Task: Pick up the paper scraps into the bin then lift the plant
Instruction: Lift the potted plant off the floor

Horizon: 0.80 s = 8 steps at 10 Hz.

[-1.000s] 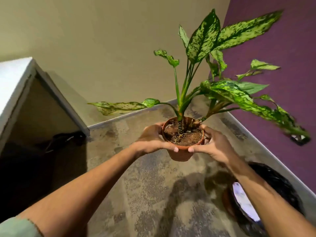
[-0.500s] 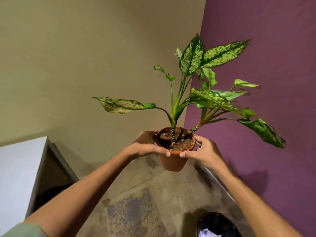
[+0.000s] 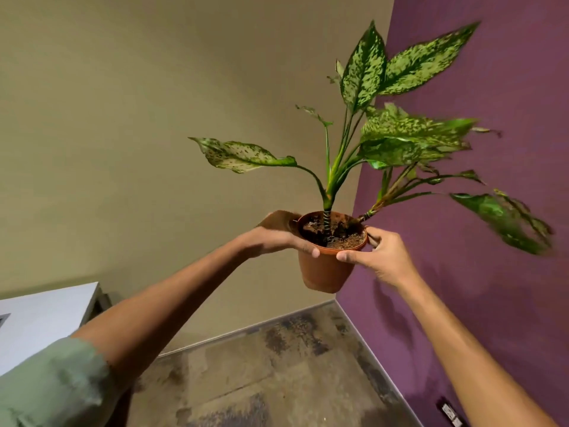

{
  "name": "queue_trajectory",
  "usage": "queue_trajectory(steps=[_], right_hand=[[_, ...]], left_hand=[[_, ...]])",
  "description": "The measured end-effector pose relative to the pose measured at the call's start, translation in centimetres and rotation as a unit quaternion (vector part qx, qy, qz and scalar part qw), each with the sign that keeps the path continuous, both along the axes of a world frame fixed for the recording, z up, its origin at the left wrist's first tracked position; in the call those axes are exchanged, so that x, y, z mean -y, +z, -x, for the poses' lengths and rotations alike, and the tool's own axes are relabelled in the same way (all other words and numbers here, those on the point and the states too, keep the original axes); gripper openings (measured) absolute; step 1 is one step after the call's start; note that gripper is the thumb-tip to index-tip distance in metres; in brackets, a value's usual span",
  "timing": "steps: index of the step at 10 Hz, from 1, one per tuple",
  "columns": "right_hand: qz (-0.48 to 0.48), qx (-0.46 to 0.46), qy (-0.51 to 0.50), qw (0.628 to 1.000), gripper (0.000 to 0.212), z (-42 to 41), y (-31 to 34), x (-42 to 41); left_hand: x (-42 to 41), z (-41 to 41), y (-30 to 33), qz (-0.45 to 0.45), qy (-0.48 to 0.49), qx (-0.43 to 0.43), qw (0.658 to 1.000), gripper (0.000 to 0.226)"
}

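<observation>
At this moment you were on the last step, as far as I could judge: the plant (image 3: 378, 134) was already off the floor, held up in the air in front of the corner where the beige wall (image 3: 154, 118) met the purple wall (image 3: 508, 288). No bin and no paper scraps showed in view, so I could not tell whether that first part had been finished; the stretch of floor (image 3: 261, 365) in view showed no scraps.

From left to right: one white cabinet top (image 3: 43, 322) sat at the left edge. Your left hand (image 3: 277, 238) had its fingers curled round the far side of the one terracotta pot (image 3: 326, 269), thumb on the near rim. The pot was upright, with soil showing and two stems rising from it. Your right hand (image 3: 381, 257) gripped the opposite rim, thumb pressed on the near edge and fingers wrapped behind. One small wall socket (image 3: 449, 414) sat low at the right.

So: two hands, one pot, one plant.
</observation>
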State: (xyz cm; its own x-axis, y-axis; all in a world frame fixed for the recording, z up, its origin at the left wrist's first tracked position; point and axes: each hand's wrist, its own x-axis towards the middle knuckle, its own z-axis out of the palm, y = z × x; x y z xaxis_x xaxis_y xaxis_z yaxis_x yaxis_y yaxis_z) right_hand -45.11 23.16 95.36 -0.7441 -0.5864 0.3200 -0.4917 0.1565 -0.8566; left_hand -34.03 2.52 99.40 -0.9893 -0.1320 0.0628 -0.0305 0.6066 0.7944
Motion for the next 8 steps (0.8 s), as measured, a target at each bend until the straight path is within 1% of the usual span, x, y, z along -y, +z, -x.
queue_trajectory(steps=[1,2,3,4,6,7,8], right_hand=[[0.000,-0.003,-0.016,1.000,0.063,2.7,0.1,1.1],[0.001,0.022,-0.019,1.000,0.068,6.7,-0.7,2.6],[0.001,0.041,-0.019,0.999,0.071,10.0,-1.5,3.8],[0.003,0.067,-0.035,0.997,0.065,15.2,-3.3,5.4],[0.015,0.111,-0.030,0.993,0.057,21.4,-5.9,7.0],[-0.015,0.169,-0.019,0.985,0.048,25.8,-8.7,8.4],[-0.046,0.221,0.035,0.974,0.042,29.7,-11.1,10.5]], left_hand=[[1.5,3.7,0.0,-0.006,-0.005,0.006,1.000,0.061],[3.3,8.3,-1.1,-0.003,-0.014,0.004,1.000,0.068],[4.5,12.3,-1.8,-0.010,-0.022,0.040,0.999,0.068],[5.4,17.9,-3.0,-0.053,-0.025,0.071,0.996,0.063],[6.4,25.2,-5.8,-0.116,-0.068,0.137,0.981,0.063],[8.0,30.6,-9.9,-0.138,-0.072,0.188,0.970,0.045],[9.8,35.0,-13.7,-0.156,-0.049,0.217,0.962,0.033]])
